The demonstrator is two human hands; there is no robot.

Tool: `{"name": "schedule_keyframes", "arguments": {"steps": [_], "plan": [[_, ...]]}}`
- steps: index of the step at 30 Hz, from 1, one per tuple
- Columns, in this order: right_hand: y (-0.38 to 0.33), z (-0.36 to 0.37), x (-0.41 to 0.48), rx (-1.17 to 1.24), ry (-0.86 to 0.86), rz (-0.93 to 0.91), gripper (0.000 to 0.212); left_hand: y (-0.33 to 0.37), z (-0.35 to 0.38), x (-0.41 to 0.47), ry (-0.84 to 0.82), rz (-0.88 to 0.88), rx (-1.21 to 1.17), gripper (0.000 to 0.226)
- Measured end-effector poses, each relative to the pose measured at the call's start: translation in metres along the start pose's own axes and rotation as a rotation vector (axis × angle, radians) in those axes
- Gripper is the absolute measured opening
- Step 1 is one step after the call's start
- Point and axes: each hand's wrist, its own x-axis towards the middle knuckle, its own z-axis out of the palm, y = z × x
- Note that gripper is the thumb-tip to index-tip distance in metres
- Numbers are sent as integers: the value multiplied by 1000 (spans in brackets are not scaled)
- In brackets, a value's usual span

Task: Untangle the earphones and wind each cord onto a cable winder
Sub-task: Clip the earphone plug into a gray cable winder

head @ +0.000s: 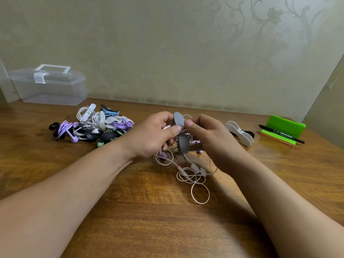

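The two hands meet over the middle of the bench, holding a grey winder upright between them, its ends at 12 and 6 o'clock; the left hand has its fingers curled round the winder, thumb pressed on its narrow waist; the right hand curls in from 3 o'clock, its thumb on the same waist, tip to tip with the left thumb; whether it also pinches a strand there I cannot tell. A pale pink cord runs from the winder towards 6 o'clock and lies in loose loops on the bench, with an inline piece among them; a purple earbud sits just under the left hand.

At 9 o'clock from the hands lies a pile of earphones on winders, purple, white, blue and dark; beyond it, at 10 o'clock against the wall, stands a clear box with its lid shut. At 3 o'clock, near the right hand, a white winder rests on the bench; further along the same line a green stand has a black pen lying in front of it.
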Motion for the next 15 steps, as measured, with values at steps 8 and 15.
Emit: {"name": "schedule_keyframes", "arguments": {"steps": [8, 15], "plan": [[1, 2, 1, 126, 83, -12, 14, 11, 5, -5, 91, -36, 169, 42], [1, 9, 3, 194, 232, -42, 13, 15, 26, -12, 79, 19, 309, 30]]}}
